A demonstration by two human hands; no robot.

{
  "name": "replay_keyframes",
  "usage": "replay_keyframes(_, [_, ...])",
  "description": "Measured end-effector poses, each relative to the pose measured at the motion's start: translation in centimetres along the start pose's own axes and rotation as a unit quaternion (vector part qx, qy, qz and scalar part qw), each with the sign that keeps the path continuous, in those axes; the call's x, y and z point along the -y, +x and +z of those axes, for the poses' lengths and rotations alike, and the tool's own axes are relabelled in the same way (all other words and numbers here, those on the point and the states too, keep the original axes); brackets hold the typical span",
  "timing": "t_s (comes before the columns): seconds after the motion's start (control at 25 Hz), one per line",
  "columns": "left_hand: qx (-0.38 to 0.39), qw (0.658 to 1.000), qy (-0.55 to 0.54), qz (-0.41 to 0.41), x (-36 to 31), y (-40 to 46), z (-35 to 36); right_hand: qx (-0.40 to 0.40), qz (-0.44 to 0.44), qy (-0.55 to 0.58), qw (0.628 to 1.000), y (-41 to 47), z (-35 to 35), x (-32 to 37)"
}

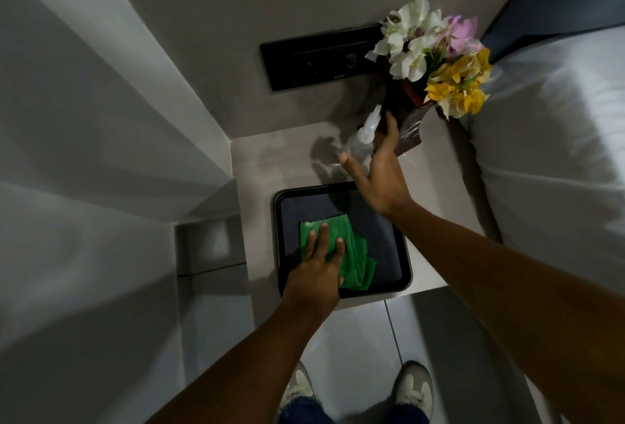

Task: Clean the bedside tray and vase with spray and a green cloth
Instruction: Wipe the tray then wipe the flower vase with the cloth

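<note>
A dark square tray (380, 249) lies on the pale bedside table (270, 159). My left hand (318, 271) rests flat on a folded green cloth (355, 254) inside the tray, fingers spread and pressing it down. Behind the tray stands a clear spray bottle (362, 141), and next to it a dark glossy vase (411, 132) holding white, pink and yellow flowers (436, 58). My right hand (378, 180) reaches over the tray's far corner, open. Its fingertips touch the vase's side, and the bottle sits in the gap between thumb and fingers.
A black switch panel (314, 61) is set in the wall behind the table. A bed with white linen (548, 153) borders the table on the right. A wall and a recessed shelf (209, 244) close the left side. My shoes (414, 389) stand on the tiled floor below.
</note>
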State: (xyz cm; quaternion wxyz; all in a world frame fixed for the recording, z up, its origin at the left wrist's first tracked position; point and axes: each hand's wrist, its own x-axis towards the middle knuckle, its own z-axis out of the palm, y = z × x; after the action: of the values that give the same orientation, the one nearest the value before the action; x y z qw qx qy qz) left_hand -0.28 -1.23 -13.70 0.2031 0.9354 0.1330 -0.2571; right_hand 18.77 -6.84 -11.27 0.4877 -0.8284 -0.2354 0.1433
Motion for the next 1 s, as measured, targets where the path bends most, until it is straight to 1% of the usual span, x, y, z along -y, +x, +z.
replay_keyframes(0.12, [0.000, 1.000, 0.000, -0.006, -0.1, 0.1, 0.0, -0.014, -0.008, -0.039, 0.999, -4.8, -0.2, -0.4])
replay_keyframes(0.2, [0.004, 1.000, -0.025, -0.007, 0.0, 0.0, -0.2, 0.006, -0.036, -0.094, 0.995, -9.0, -0.3, -0.9])
replay_keyframes(0.24, [0.006, 0.999, -0.040, -0.005, 0.2, 0.1, -0.4, 0.034, -0.048, -0.119, 0.991, -10.9, -0.3, -1.0])
replay_keyframes(0.32, [0.014, 0.998, -0.068, 0.003, 0.5, 0.1, -1.0, 0.128, -0.065, -0.154, 0.978, -14.2, 0.1, -1.3])
replay_keyframes(0.4, [0.024, 0.995, -0.101, 0.012, 0.8, 0.1, -1.6, 0.219, -0.080, -0.196, 0.952, -15.7, 0.8, -1.7])
replay_keyframes(0.48, [0.028, 0.990, -0.138, 0.012, 1.0, 0.1, -2.1, 0.265, -0.070, -0.230, 0.934, -15.6, 1.3, -2.2])
replay_keyframes(0.56, [0.021, 0.986, -0.163, 0.011, 1.2, 0.2, -2.3, 0.283, -0.059, -0.258, 0.922, -14.5, 1.8, -2.4])
replay_keyframes(0.72, [0.003, 0.983, -0.182, 0.012, 1.4, 0.1, -2.4, 0.292, -0.074, -0.355, 0.885, -13.5, 2.7, -2.5])
replay_keyframes(0.84, [0.018, 0.987, -0.160, 0.004, 1.1, 0.3, -3.0, 0.290, -0.093, -0.408, 0.861, -13.5, 3.4, -2.0])
replay_keyframes(1.0, [0.044, 0.992, -0.113, -0.023, -0.1, 0.5, -4.2, 0.288, -0.067, -0.406, 0.865, -12.8, 3.9, -1.4])
